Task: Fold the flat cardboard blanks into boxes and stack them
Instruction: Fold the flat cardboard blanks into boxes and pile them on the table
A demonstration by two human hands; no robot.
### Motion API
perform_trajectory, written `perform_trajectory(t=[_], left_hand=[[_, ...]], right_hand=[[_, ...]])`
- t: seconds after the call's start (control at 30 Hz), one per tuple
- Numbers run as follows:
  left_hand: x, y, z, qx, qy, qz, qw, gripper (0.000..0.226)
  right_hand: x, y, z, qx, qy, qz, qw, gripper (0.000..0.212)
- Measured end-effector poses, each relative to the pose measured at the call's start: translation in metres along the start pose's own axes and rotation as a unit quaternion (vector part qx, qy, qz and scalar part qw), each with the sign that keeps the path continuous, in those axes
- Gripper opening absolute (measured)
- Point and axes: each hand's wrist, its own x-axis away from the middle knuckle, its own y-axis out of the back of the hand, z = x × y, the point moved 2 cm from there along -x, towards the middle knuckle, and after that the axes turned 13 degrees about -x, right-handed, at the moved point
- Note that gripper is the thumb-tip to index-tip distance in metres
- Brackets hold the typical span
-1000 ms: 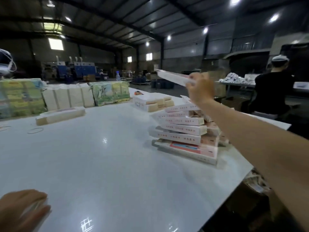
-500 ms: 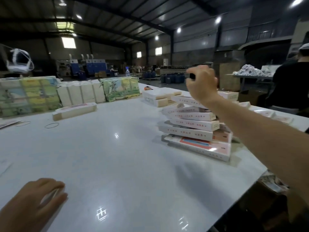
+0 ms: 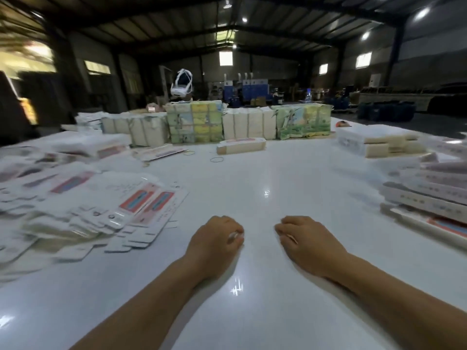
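Note:
A loose pile of flat printed cardboard blanks [image 3: 141, 208] with red panels spreads over the left of the white table [image 3: 252, 178]. At the right edge stands a stack of folded white boxes [image 3: 427, 198]. My left hand [image 3: 214, 242] and my right hand [image 3: 308, 241] rest side by side on the bare table near me, between the pile and the stack. Both have their fingers curled under and hold nothing. The left hand lies a short way right of the nearest blank, not touching it.
Wrapped bundles of blanks [image 3: 194, 122] line the far side of the table. A single folded box [image 3: 241, 145] and rubber bands [image 3: 217, 159] lie in front of them. More white boxes [image 3: 379, 142] sit at the far right. A white headset [image 3: 180, 84] stands behind the bundles.
My right hand has come back from the box stack, where it put down a folded box, to the table beside my left. The view has swung left, bringing the flat blanks into sight.

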Motion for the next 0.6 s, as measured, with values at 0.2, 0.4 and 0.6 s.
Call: perform_trajectory(t=[0.2, 0.4, 0.6], left_hand=[[-0.039, 0.055, 0.075, 0.002, 0.184, 0.014, 0.983, 0.024], [-0.022, 0.101, 0.2, -0.259, 0.455, 0.116, 0.844, 0.096], [-0.033, 0.108, 0.232, -0.25, 0.472, 0.128, 0.836, 0.093]], right_hand=[[-0.001, -0.001, 0.002, -0.021, 0.018, -0.038, 0.999, 0.029], [-0.005, -0.006, 0.002, -0.013, 0.013, -0.026, 0.999, 0.034], [-0.005, -0.005, 0.001, -0.017, 0.009, -0.018, 1.0, 0.034]])
